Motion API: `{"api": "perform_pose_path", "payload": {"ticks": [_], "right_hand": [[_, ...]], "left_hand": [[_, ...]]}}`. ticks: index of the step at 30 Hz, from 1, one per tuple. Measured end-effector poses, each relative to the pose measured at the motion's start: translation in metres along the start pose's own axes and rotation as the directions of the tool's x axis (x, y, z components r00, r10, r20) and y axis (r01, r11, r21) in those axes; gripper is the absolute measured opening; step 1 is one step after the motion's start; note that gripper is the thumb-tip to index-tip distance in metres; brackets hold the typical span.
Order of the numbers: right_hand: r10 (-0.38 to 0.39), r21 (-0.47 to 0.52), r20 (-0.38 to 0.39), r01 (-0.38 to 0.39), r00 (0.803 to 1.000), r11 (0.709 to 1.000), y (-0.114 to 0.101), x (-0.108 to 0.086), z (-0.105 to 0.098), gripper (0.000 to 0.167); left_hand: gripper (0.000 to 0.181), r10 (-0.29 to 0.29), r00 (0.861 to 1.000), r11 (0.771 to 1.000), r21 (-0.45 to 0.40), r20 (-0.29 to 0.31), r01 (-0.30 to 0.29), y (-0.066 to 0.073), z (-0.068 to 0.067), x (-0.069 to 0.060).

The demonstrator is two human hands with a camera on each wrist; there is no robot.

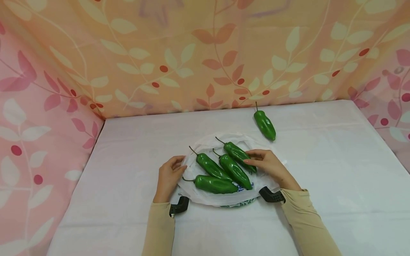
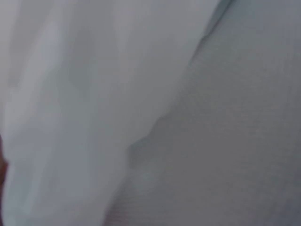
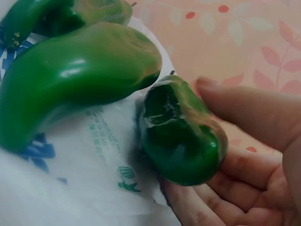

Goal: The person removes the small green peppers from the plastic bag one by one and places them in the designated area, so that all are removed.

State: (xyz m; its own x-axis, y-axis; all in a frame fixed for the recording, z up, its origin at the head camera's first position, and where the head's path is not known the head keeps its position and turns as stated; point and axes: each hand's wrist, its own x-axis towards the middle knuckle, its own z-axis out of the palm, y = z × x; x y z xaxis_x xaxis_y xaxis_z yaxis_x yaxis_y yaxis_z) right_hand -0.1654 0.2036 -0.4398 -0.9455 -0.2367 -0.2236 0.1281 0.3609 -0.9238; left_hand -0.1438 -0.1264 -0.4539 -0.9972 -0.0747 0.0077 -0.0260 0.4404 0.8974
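got the plastic bag (image 1: 200,196) pinched in my left hand (image 1: 168,177), my right hand (image 1: 272,165) curled round a green pepper (image 1: 235,152), three other peppers (image 1: 212,167) lying near it

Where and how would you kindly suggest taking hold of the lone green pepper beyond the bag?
Probably around the middle of the lone green pepper, from above on its near, tip side: it lies lengthwise, its thin stem pointing away, so a grip across its long flanks should hold.

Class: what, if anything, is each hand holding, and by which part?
The right hand holds a pepper near its tip; the left hand pinches the bag by its left edge.
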Motion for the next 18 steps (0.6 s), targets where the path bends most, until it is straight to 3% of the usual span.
{"api": "perform_pose_path", "payload": {"ticks": [3,7,11,18], "right_hand": [[0.004,-0.009,-0.001,-0.004,1.000,1.000,-0.0009,0.0000,0.0002,0.054],[-0.020,-0.028,-0.079,0.017,0.997,0.999,-0.0015,0.0009,0.0019,0.048],[-0.048,-0.047,-0.163,0.041,0.986,0.998,-0.0010,0.0015,0.0032,0.043],[-0.058,-0.006,-0.192,0.058,0.980,0.998,-0.0008,-0.0001,0.0033,0.041]], "left_hand": [[0.030,0.019,1.000,1.000,0.003,-0.011,-0.019,-0.0004,0.0006,-0.0002],[0.029,0.053,0.998,0.999,0.012,-0.025,-0.053,-0.0002,0.0016,-0.0006],[0.030,0.020,1.000,1.000,-0.008,-0.008,-0.020,0.0008,0.0011,0.0003],[0.030,-0.010,1.000,1.000,0.004,0.000,0.010,-0.0005,0.0008,-0.0001]]}}
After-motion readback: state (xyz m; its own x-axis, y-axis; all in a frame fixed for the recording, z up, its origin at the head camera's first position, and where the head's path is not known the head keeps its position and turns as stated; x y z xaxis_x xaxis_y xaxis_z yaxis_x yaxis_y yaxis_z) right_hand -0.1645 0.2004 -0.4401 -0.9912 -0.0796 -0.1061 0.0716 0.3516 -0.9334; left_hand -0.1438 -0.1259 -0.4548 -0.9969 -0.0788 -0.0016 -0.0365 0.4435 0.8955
